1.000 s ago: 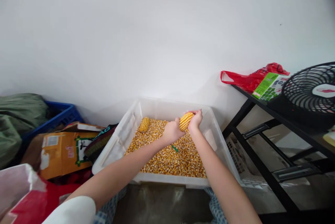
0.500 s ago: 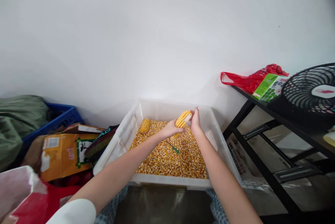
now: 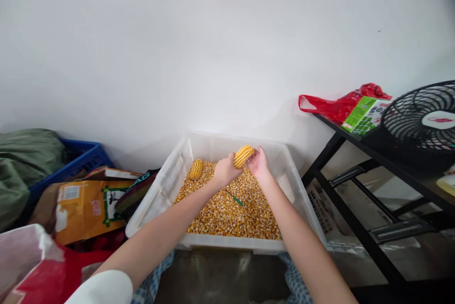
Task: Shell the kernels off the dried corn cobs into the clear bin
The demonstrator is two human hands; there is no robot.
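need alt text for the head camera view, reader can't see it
A person's left hand grips an ear of corn, the right hand at its other end, over a translucent plastic bin of loose kernels. A second ear and a green-handled tool lie on the kernels. A red bag lies on a black table at right.

Smooth plastic bin [image 3: 234, 243]; rough, bumpy corncob [image 3: 243, 157].

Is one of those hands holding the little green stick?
No, the green stick lies on the loose corn kernels, touching neither the left hand nor the right hand.
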